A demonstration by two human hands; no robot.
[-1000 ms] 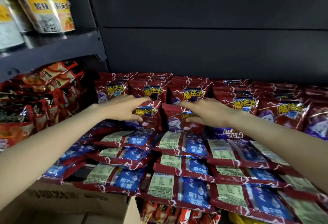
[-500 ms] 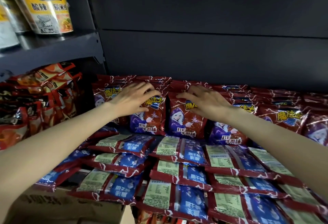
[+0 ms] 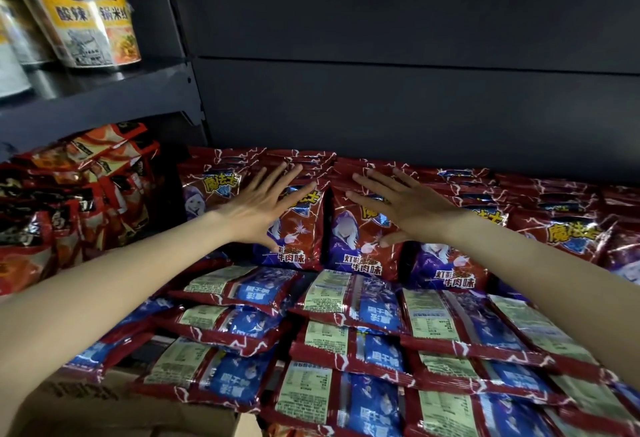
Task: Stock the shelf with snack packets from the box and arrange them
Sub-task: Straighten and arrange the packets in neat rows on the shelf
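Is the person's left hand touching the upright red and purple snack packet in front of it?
Touching. The head view shows the left hand lying flat, fingers straight, against the front of the upright red and purple snack packet, no gap visible.

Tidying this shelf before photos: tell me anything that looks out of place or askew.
The front packets lie flat, backs up, overlapping loosely and spilling over the box, unlike the upright rows behind that both open hands press. The orange packets at left lean unevenly.

Left hand (image 3: pixel 256 206) and right hand (image 3: pixel 407 204) press flat on upright snack packets (image 3: pixel 360 246).
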